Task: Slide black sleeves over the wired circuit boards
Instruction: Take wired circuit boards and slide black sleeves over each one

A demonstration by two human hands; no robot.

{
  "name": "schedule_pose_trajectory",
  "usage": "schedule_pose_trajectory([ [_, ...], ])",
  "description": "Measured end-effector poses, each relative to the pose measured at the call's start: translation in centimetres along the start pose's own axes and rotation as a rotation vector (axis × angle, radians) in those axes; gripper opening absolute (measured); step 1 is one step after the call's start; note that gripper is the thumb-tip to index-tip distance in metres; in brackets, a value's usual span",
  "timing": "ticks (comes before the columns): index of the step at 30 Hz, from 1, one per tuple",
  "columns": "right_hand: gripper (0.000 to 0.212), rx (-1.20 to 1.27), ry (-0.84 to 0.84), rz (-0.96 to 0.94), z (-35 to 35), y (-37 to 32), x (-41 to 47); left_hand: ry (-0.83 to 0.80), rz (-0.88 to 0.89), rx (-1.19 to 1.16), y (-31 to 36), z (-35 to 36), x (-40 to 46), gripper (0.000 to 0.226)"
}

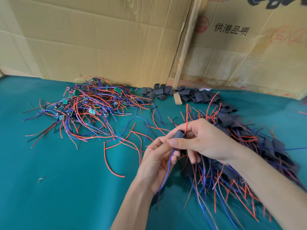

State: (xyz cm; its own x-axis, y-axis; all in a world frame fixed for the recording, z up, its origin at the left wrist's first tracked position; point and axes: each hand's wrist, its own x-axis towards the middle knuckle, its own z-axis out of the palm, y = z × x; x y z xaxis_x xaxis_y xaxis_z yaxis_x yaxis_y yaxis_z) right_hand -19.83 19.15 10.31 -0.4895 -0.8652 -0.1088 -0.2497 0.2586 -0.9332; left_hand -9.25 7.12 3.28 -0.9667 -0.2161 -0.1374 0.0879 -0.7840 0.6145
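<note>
The black sleeve [179,134] is between the two hands, held up above the surface [49,163]. Its long axis goes from lower left to upper right. A red wire [186,117] comes out of its upper end and blue wires [167,170] hang from its lower end, so I judge that the circuit board is already inside or almost inside; the board itself is hidden.

The right hand [204,140] pinches the sleeve between thumb and fingers from the right. The left hand [157,161] is just below it, with fingers curled around the blue wires. The next move probably pulls along this axis, the wires down and the sleeve up.

Finished pieces [249,155] lie under and beside the right hand. The bare boards [86,105] are well apart, beyond the left hand, and the loose sleeves [166,92] lie beyond both hands.
</note>
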Motion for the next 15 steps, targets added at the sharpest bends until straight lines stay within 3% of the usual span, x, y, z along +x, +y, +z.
schedule_pose_trajectory([
  [4,0.051,-0.112,0.220,0.037,1.6,-0.1,-1.1,-0.019,0.014,0.044,0.0,0.2,-0.1,0.029],
  [7,0.068,-0.182,0.593,-0.019,3.7,0.0,-3.6,0.075,0.141,0.186,-0.2,0.7,0.1,0.022],
  [8,0.062,-0.154,0.744,-0.047,4.7,0.0,-4.9,0.093,0.185,0.258,-0.1,1.1,0.2,0.018],
  [10,0.031,-0.118,0.936,-0.105,7.6,0.7,-7.8,0.090,0.243,0.383,0.1,2.5,0.9,0.010],
  [11,0.027,-0.118,0.957,-0.047,8.9,0.5,-8.5,0.079,0.253,0.420,0.3,3.7,1.6,0.009],
  [12,0.043,-0.086,0.901,0.036,9.7,0.6,-8.7,0.082,0.265,0.469,0.5,5.1,2.4,0.015],
  [14,0.082,0.303,0.713,0.199,10.5,2.0,-9.7,0.065,0.293,0.636,0.4,8.1,3.8,0.030],
  [15,0.082,0.413,0.557,0.293,10.7,2.6,-10.7,0.041,0.307,0.817,0.5,9.3,4.1,0.036],
])
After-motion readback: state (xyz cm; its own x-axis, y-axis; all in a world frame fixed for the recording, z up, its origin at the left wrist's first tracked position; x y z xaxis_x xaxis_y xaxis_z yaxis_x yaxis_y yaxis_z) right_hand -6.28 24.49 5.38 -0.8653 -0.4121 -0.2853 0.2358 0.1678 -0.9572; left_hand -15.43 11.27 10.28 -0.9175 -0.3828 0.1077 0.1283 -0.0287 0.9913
